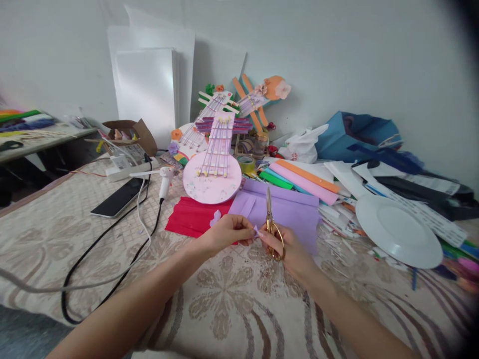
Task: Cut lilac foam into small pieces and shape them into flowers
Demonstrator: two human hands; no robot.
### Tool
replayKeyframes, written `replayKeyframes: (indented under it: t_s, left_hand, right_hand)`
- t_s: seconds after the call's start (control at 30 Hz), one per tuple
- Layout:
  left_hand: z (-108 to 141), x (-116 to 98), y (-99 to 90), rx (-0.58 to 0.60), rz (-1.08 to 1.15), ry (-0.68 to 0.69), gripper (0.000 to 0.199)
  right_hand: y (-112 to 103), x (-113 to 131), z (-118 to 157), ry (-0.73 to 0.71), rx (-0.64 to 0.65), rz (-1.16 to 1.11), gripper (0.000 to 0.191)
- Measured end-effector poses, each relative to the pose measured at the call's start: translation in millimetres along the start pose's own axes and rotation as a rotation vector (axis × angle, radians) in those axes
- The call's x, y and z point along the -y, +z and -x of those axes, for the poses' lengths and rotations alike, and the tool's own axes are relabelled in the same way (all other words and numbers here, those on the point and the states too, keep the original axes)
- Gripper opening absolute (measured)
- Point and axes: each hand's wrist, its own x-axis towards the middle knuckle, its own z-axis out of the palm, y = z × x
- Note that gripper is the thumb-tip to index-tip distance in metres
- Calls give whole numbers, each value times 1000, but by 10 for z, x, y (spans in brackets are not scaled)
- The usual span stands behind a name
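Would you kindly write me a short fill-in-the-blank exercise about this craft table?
The right hand holds metal scissors whose handles are ____ in colour.
The crinkled paper sheet directly left of the purple paper sheet is ____.
The black rectangular phone lies to the ____ of the white handheld tool.
The round, glossy plate is ____.

Missing words: gold; red; left; white.
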Motion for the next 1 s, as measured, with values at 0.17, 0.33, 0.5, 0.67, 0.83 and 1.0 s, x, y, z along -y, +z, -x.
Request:
replayKeyframes:
  t_s: [0.17, 0.33, 0.5, 0.67, 0.83, 1.0]
  left_hand:
    - [-2, 6, 15, -7, -27, -15, 29]
    - [8, -7, 32, 4, -27, -2, 31]
    - [9, 3, 41, 1, -74, 25, 32]
    - [4, 18, 64, -26, -19, 8, 32]
    - [15, -1, 80, -19, -35, -66, 40]
    - [38, -33, 99, -31, -92, -76, 43]
  right_hand:
    - [10, -21, -1, -2, -3, 32, 23]
    - [22, -19, 12, -20, -3, 52, 20]
    - [47, 5, 34, -16, 9, 56, 18]
    - [66, 13, 45, -1, 9, 63, 20]
    - [55, 16, 42, -24, 2, 46, 18]
    - [45, 18, 38, -23, -24, 17, 19]
